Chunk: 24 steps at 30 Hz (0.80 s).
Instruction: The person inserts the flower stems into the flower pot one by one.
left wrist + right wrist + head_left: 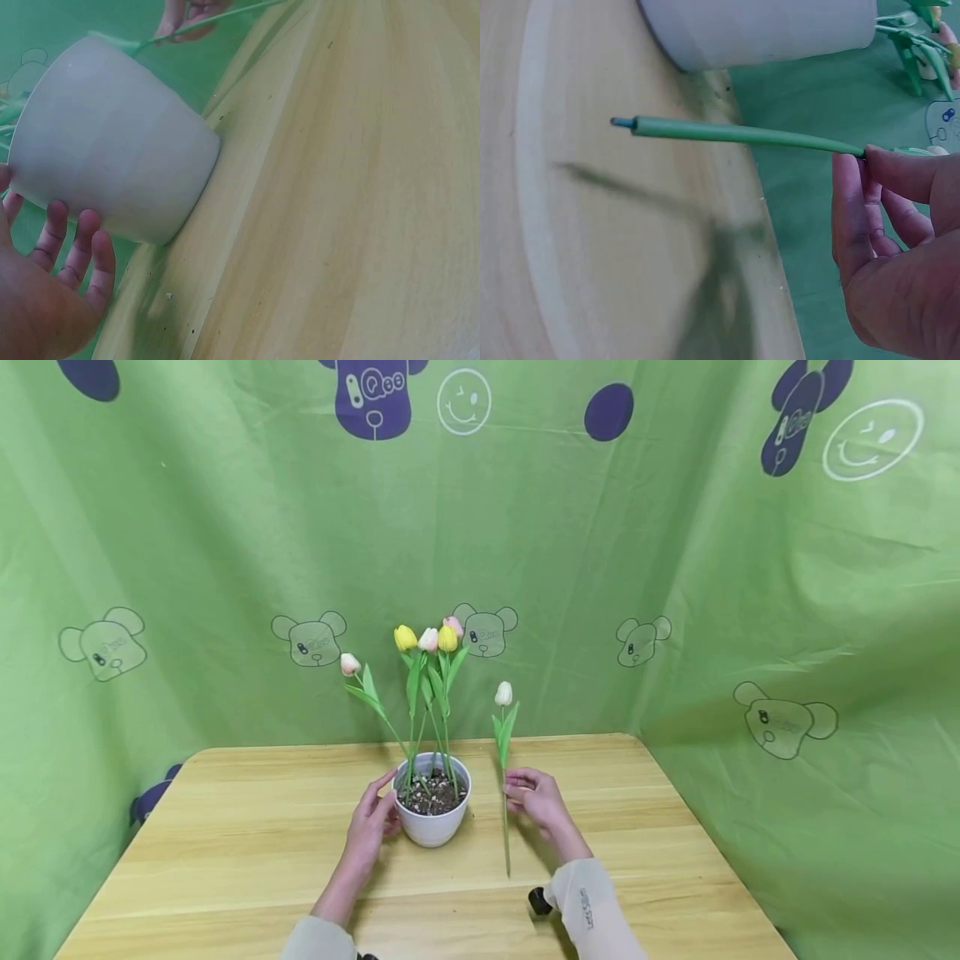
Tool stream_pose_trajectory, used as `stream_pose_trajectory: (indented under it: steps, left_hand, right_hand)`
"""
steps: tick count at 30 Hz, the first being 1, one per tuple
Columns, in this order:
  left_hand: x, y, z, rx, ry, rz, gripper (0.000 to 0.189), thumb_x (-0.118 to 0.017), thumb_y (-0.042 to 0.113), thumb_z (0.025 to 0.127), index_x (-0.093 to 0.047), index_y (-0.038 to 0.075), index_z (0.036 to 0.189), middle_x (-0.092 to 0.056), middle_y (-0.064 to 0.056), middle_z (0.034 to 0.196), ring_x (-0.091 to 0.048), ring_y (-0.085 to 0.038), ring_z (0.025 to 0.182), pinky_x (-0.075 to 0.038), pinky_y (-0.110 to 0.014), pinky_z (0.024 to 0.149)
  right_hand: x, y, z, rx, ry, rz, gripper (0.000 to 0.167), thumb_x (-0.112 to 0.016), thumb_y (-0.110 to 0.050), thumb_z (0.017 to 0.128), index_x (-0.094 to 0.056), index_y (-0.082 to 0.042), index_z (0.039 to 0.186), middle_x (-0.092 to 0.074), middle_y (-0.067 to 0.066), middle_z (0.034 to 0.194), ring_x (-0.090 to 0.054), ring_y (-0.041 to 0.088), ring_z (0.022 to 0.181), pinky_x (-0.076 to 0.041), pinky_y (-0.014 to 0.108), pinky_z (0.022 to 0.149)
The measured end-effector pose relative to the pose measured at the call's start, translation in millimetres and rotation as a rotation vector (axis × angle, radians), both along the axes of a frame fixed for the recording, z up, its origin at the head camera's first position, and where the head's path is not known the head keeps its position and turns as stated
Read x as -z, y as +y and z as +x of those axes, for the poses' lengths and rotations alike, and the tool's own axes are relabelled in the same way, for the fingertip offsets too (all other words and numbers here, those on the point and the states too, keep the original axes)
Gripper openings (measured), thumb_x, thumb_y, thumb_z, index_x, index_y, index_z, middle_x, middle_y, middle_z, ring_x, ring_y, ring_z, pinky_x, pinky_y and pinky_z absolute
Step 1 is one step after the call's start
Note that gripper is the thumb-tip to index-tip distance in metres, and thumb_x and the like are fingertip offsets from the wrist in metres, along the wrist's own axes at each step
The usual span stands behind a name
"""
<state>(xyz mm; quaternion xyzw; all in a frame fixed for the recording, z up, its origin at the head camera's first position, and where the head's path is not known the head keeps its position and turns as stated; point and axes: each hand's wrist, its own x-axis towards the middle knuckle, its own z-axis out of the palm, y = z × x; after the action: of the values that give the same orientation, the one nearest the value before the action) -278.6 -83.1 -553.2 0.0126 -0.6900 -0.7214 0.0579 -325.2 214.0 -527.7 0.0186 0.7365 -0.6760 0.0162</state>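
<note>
A white flowerpot (432,829) with dark soil stands on the wooden table, holding several artificial tulips in yellow and pink. My left hand (371,823) rests against the pot's left side, its thumb and forefinger at the rim; in the left wrist view, the other fingers (79,251) are spread, slightly bent beside the pot wall. To the right of the pot, my right hand (537,797) pinches the stem of a white tulip (503,694) between thumb and fingertips. This tulip is upright above the table, and the stem's lower end (667,127) shows in the right wrist view.
One pink tulip (350,664) in the pot leans out to the left. A green patterned curtain (555,543) hangs behind the wooden table (262,827) and along both its sides. Small dark crumbs are scattered on the tabletop near the pot.
</note>
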Motion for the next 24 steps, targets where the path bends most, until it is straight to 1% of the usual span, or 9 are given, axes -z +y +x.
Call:
stream_pose_trajectory:
  steps: [4,9,12,17,18,21,24]
  left_hand:
    - [0.0,0.4,0.6,-0.001,-0.002,-0.003,0.045,-0.056,0.031,0.107,-0.053,0.021,0.151,-0.059,-0.005,0.087,-0.06,-0.021,0.081,-0.056,-0.035,0.074]
    - [0.1,0.0,0.2,0.002,-0.004,0.001,0.045,-0.056,0.031,0.107,-0.053,0.022,0.151,-0.058,-0.005,0.088,-0.06,-0.021,0.081,-0.056,-0.034,0.075]
    - [1.4,-1.1,-1.6,0.012,-0.012,0.014,0.045,-0.055,0.03,0.108,-0.052,0.023,0.153,-0.058,-0.004,0.088,-0.06,-0.021,0.082,-0.056,-0.034,0.075]
    - [2.9,-1.8,-2.8,0.024,-0.02,0.019,0.046,-0.054,0.028,0.109,-0.05,0.023,0.154,-0.059,-0.005,0.09,-0.06,-0.022,0.083,-0.056,-0.036,0.076]
    - [2.5,-1.7,-2.2,0.025,-0.018,0.018,0.046,-0.054,0.029,0.109,-0.049,0.023,0.154,-0.059,-0.005,0.091,-0.06,-0.022,0.083,-0.056,-0.036,0.076]
    - [0.7,-1.3,-0.6,0.02,-0.008,0.011,0.046,-0.054,0.03,0.108,-0.05,0.022,0.154,-0.059,-0.005,0.09,-0.059,-0.021,0.082,-0.056,-0.035,0.075]
    - [0.0,-0.9,0.4,0.012,0.0,0.007,0.045,-0.055,0.029,0.108,-0.052,0.022,0.152,-0.058,-0.005,0.088,-0.059,-0.021,0.081,-0.056,-0.035,0.074]
  right_hand:
    - [-6.6,0.0,0.8,0.013,0.021,-0.01,0.036,-0.065,0.007,0.094,-0.061,0.008,0.13,-0.067,0.015,0.113,-0.067,0.033,0.103,-0.062,0.033,0.083]
    - [-17.0,-0.2,3.0,0.01,0.048,-0.026,0.034,-0.065,0.004,0.095,-0.062,0.005,0.129,-0.065,0.016,0.116,-0.067,0.025,0.099,-0.062,0.03,0.084]
    - [-26.4,-1.9,5.5,0.008,0.067,-0.038,0.035,-0.065,0.004,0.096,-0.061,0.006,0.131,-0.065,0.014,0.117,-0.066,0.021,0.098,-0.062,0.03,0.085]
    - [-41.7,-6.3,8.2,0.013,0.103,-0.057,0.036,-0.064,0.005,0.096,-0.059,0.007,0.132,-0.064,0.013,0.119,-0.066,0.019,0.098,-0.062,0.029,0.086]
    - [-44.3,-7.3,8.6,0.012,0.11,-0.063,0.036,-0.065,0.005,0.096,-0.059,0.007,0.132,-0.064,0.013,0.119,-0.066,0.021,0.1,-0.062,0.03,0.086]
    - [-51.4,-10.1,9.6,0.007,0.139,-0.075,0.036,-0.065,0.005,0.095,-0.06,0.006,0.131,-0.064,0.014,0.119,-0.067,0.023,0.102,-0.062,0.029,0.086]
    - [-56.8,-12.9,10.4,0.004,0.16,-0.088,0.036,-0.065,0.006,0.095,-0.06,0.007,0.131,-0.064,0.013,0.118,-0.066,0.021,0.1,-0.062,0.028,0.084]
